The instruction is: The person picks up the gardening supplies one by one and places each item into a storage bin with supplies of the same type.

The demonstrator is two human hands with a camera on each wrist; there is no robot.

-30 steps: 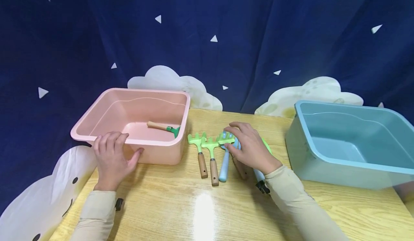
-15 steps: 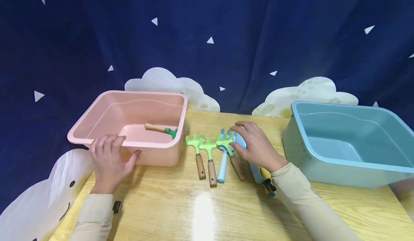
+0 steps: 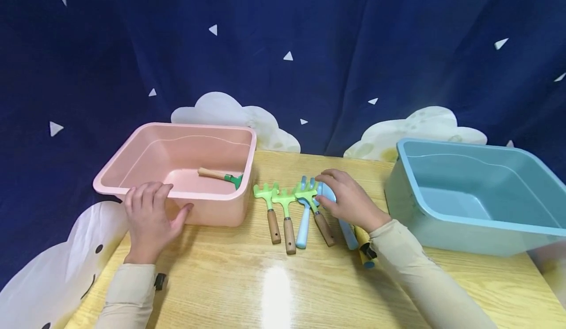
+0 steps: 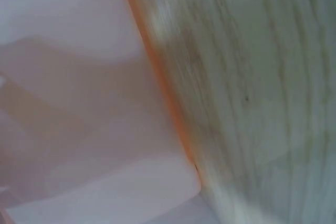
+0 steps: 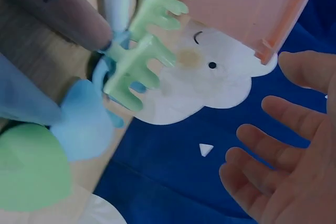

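Note:
My left hand holds the near rim of the pink tub, fingertips over the edge and thumb against the outer wall. Inside the tub lies a green-headed hand tool with a wooden handle. Over the row of garden tools hovers my right hand, fingers loosely bent and apart with nothing between them, as the right wrist view also shows. Closest to its fingertips are a green hand rake with a wooden handle and a blue shovel, partly hidden. A green shovel shows in the right wrist view.
Two more green rakes and a blue rake lie to the left in the row. A yellow handle pokes out beneath the right wrist. At the right stands a blue tub. A dark blue curtain hangs behind the table.
My right hand has drawn back slightly to the right, uncovering the third green rake and part of the blue shovel. My left hand stays on the pink tub's rim.

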